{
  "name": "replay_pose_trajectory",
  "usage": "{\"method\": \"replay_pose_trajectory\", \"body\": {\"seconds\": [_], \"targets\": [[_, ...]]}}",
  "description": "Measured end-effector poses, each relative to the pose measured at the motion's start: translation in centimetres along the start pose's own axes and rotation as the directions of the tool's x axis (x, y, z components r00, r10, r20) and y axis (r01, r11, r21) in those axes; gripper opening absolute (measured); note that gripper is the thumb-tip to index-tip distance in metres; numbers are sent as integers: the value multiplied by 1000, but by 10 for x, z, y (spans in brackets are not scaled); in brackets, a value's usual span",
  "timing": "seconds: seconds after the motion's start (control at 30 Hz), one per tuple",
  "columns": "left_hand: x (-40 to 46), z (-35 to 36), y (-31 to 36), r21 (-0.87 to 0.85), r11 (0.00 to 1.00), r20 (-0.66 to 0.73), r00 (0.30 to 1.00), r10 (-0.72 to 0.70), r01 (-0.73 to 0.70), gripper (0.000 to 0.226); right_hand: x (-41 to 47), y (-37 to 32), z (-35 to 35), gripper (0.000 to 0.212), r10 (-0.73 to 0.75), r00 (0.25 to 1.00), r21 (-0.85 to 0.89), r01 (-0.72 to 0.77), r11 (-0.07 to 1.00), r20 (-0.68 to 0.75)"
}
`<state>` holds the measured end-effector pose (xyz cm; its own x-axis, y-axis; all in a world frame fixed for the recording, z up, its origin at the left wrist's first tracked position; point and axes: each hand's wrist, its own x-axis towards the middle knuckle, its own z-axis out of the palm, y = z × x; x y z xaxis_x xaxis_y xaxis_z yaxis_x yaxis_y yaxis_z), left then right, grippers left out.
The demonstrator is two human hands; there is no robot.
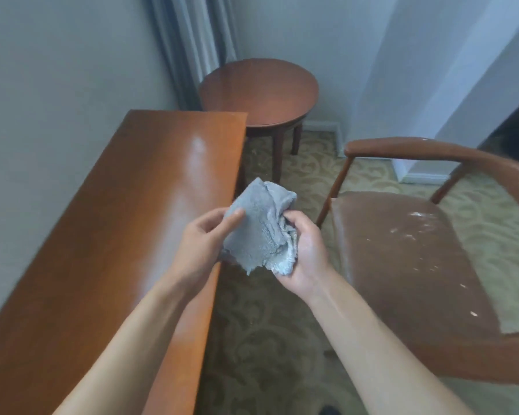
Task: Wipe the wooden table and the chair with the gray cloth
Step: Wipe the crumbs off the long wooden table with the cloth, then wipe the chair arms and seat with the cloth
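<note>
At frame centre, the left hand [204,238] and right hand [304,250] pinch the bunched gray cloth [258,232], seemingly soft, light and floppy, best gripped wadded.

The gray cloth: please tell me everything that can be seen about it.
The gray cloth is a soft, fluffy towel-like piece, gray-blue, paler and whitish at its lower right edge. It is crumpled and loosely folded, not spread flat. Both hands hold it in the air: the left hand pinches its left side, and the right hand cups the bunched right part. It hangs beside the edge of the wooden table, not resting on it.
</note>
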<state>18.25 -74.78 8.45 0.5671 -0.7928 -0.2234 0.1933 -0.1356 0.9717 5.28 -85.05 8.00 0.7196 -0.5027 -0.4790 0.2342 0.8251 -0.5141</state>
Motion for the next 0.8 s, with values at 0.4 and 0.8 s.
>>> {"method": "replay_pose_trajectory", "body": {"seconds": [0.4, 0.8], "targets": [[-7, 221, -28, 75, 997, 202, 979, -6, -10, 13, -105, -113, -138, 43, -439, 829, -402, 292, 868, -347], [-101, 336, -148, 789, 614, 58, 997, -54, -12, 13, -196, -97, -318, 38, -593, 734, -944, -257, 208, -331]]}}
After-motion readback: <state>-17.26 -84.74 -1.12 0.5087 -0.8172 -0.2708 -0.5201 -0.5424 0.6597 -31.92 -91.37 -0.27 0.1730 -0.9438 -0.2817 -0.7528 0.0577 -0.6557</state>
